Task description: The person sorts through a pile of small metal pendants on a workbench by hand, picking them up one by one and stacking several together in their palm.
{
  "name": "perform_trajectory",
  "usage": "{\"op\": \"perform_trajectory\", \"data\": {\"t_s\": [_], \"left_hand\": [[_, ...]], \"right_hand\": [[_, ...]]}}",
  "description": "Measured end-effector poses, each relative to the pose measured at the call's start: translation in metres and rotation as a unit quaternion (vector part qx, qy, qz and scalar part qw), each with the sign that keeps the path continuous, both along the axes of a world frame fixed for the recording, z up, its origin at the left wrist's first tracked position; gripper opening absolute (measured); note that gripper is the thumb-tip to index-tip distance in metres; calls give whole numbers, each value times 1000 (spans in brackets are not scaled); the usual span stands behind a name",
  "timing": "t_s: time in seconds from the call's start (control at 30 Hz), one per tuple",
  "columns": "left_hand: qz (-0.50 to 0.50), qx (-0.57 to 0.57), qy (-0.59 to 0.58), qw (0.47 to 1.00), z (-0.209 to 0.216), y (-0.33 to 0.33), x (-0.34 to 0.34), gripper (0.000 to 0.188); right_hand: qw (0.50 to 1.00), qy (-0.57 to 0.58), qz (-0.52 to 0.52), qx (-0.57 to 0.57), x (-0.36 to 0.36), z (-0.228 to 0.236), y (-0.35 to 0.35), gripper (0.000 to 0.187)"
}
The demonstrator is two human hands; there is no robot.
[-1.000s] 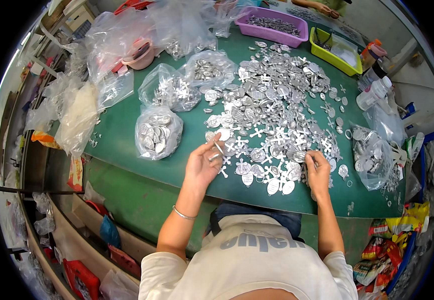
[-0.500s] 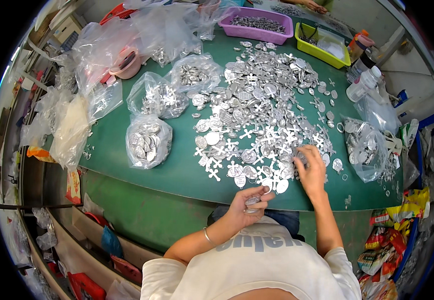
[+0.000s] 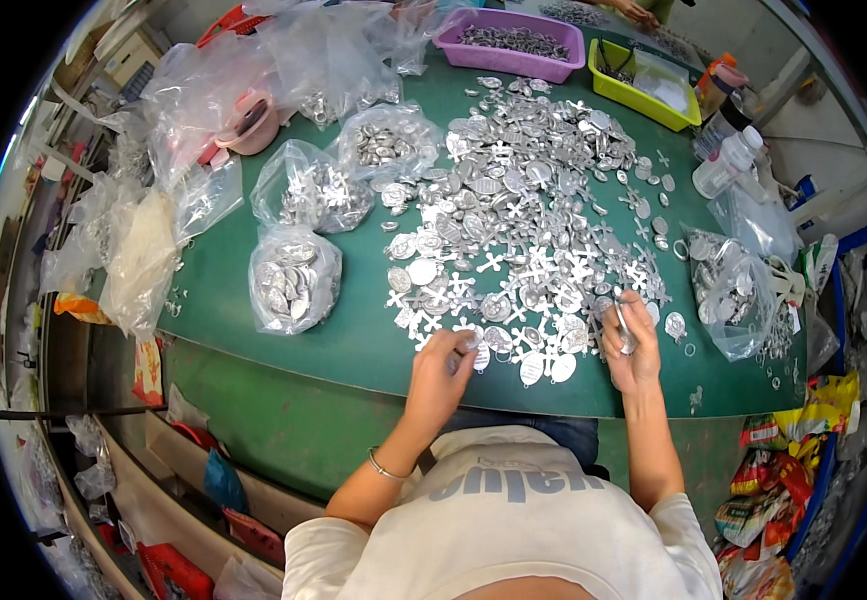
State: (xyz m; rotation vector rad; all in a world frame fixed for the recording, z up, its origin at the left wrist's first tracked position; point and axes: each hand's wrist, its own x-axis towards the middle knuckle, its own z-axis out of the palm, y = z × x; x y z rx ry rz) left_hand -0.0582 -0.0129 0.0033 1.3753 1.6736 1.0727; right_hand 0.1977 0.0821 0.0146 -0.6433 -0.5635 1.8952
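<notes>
A large heap of silver oval medals and small crosses [image 3: 529,185] covers the middle of the green table [image 3: 374,350]. At the heap's near left edge, my left hand [image 3: 439,378] has its fingers curled around silver medals, mostly hidden in the palm, and its fingertips meet a medal at the edge of the heap. My right hand [image 3: 637,350], at the near right edge, is closed with an oval medal [image 3: 626,340] between thumb and fingers. Flat oval medals [image 3: 532,369] lie between the two hands near the table's front edge.
Clear bags of medals [image 3: 296,282] and crosses [image 3: 326,195] stand left of the heap. Another filled bag [image 3: 734,300] is at right. Purple [image 3: 514,65] and yellow-green [image 3: 644,103] bins sit behind, beside a white bottle [image 3: 729,165]. Another person's hands [image 3: 637,13] show at the far edge.
My left hand has moved left and forward from the front edge to the heap's left side. My right hand has drawn back slightly from the heap, now with an oval medal showing in its fingers.
</notes>
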Motion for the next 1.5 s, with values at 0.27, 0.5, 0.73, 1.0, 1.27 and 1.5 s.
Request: {"op": "perform_trajectory", "data": {"t_s": [0.27,0.5,0.73,1.0,1.27,1.5], "left_hand": [[-45,-21,236,970,6,16,-11,39],[-18,3,133,991,7,20,-10,18],[146,22,-12,989,-16,22,-30,10],[246,103,-443,856,2,23,-18,16],[163,21,-728,666,1,31,-30,14],[81,-20,-307,948,9,34,-29,14]], "right_hand": [[941,-313,123,43,2,5,-13,21],[583,-721,41,372,-15,7,-22,34],[844,-478,-140,201,-5,-13,-19,19],[985,6,12,-172,4,-1,-23,13],[627,-714,72,302,-18,7,-52,50],[571,-747,49,337,-21,0,-59,46]]}}
